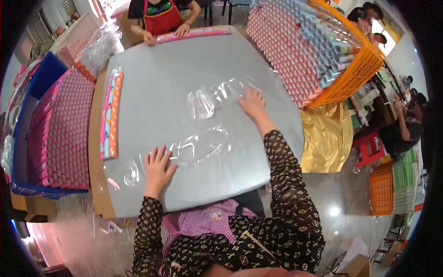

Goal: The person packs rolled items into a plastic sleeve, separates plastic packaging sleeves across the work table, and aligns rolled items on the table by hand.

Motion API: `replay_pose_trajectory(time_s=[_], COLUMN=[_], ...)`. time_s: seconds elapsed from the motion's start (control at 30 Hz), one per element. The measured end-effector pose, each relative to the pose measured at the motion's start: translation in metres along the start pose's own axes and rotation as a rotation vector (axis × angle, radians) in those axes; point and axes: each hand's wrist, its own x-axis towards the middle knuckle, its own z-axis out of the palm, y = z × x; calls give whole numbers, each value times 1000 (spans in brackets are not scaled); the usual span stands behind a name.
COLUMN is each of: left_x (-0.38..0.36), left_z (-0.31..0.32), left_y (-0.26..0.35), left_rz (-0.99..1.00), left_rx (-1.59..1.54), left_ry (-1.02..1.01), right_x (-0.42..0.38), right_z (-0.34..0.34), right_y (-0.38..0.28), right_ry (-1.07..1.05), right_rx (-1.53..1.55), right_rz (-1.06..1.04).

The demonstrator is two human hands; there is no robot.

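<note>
My left hand (158,168) lies with fingers spread at the near left of the grey table (152,101). It touches a long clear plastic bag (198,147) lying flat there. Farther right, my right hand (252,102) rests with its fingers apart on the right end of a second clear plastic bag (214,99). Neither hand grips anything. At the left edge of the table, several paper rolls (110,115) in pink, blue and orange lie side by side, lengthwise away from me.
A co-worker in a red apron (161,21) handles patterned rolls (194,34) at the far edge. An orange crate (353,74) packed with rolls stands right; a blue bin (27,106) of pink rolls (67,134) stands left. Gold sheeting (325,138) hangs at the right.
</note>
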Motion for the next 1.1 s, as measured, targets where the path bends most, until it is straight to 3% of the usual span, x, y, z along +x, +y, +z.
replay_pose_trajectory(time_s=[0.37, 0.53, 0.67, 0.73, 0.8, 0.87, 1.1], left_x=[4, 4, 4, 2, 0, -4, -7], left_z=[-10, -10, -6, -2, -2, -3, 0], left_y=[9, 10, 9, 5, 3, 1, 0], left_rz=[-44, -25, -41, -31, -51, -84, -48], left_rx=[-28, -44, -23, -50, -52, -52, -34], left_ry=[19, 41, 41, 70, 67, 69, 144], right_x=[44, 39, 36, 40, 46, 50, 9], right_z=[15, 17, 15, 29, 27, 48, 24], right_y=[-60, -61, -58, -47, -34, -17, -13], right_ry=[124, 360, 353, 541, 408, 567, 376], right_rx=[-10, 43, 165, 166, 379, 354, 520], right_rz=[-3, -10, -2, 0, 35, -36, -43])
